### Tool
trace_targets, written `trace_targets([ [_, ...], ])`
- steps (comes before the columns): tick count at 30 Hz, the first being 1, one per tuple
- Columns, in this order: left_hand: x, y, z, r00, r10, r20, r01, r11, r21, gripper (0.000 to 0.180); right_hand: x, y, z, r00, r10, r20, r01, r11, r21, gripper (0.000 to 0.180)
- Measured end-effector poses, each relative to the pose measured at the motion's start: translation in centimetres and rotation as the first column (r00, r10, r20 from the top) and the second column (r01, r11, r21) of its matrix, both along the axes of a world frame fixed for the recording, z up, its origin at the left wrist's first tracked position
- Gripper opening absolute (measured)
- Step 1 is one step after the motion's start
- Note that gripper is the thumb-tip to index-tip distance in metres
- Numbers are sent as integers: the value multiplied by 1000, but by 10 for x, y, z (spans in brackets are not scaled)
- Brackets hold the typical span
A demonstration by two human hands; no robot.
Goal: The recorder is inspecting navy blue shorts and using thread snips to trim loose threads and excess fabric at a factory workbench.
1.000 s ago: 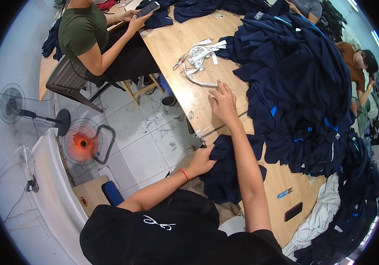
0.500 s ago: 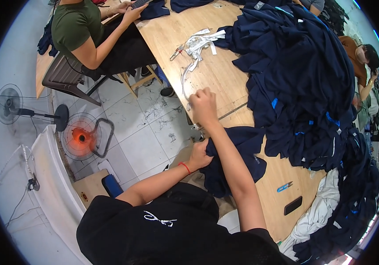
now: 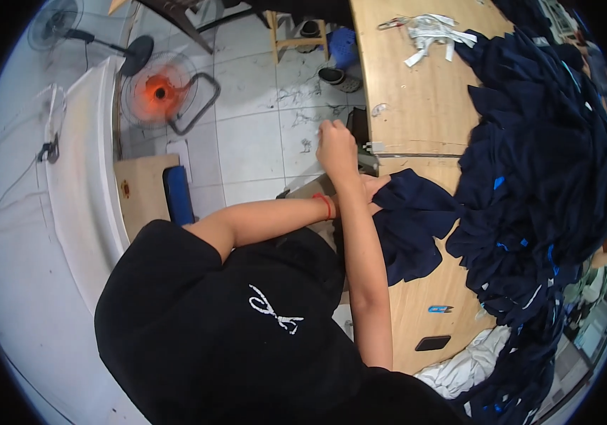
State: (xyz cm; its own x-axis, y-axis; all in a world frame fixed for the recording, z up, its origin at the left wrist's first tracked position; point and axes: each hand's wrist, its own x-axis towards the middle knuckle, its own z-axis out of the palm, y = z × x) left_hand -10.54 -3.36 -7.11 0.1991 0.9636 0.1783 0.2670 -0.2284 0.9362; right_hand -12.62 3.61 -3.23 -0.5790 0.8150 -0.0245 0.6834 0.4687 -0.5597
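A dark navy piece of cloth [image 3: 409, 244] lies over the table's near left edge and hangs partly off it. My left hand [image 3: 373, 188], with a red cord at its wrist, is closed on the cloth's left edge. My right forearm crosses in front and hides part of that hand. Beyond it, past the table edge and above the floor, is my right hand [image 3: 339, 149], its fingers curled closed. Whatever it may hold is too small to make out. A small metal fitting [image 3: 373, 147] sits at the table's edge just right of this hand.
A large heap of navy garments [image 3: 537, 149] covers the table's right side. Nearer lie blue thread snips [image 3: 440, 309], a dark phone [image 3: 433, 343] and white cloth [image 3: 466, 365]. White strips [image 3: 432, 35] lie at the far end. A floor fan [image 3: 159, 93] stands left.
The view has turned left and down. My right hand has moved from over the table edge out above the floor. My left hand stays on the navy cloth.
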Motion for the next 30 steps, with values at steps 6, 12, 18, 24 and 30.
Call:
trace_targets([
  [6, -3, -6, 5, 1000, 17, 9, -17, 1000, 13, 49, -10, -4, 16, 996, -53, -73, 59, 995, 79, 11],
  [12, -2, -7, 6, 998, -21, 59, 15, 994, 112, 49, -10, -12, 11, 991, -88, 103, 81, 994, 72, 14],
  [18, -4, -11, 12, 999, -50, -23, 51, 998, 43, 50, -11, -23, 9, 983, -140, -122, 164, 960, 225, 12],
  [24, -10, 0, 15, 996, -77, 34, 75, 994, 78, 43, -11, -4, -19, 739, -502, -450, 145, 770, -621, 11],
  [30, -10, 1, 18, 994, -86, 70, 85, 996, 25, 43, -1, -1, 4, 575, -643, -506, 29, 634, -773, 14],
])
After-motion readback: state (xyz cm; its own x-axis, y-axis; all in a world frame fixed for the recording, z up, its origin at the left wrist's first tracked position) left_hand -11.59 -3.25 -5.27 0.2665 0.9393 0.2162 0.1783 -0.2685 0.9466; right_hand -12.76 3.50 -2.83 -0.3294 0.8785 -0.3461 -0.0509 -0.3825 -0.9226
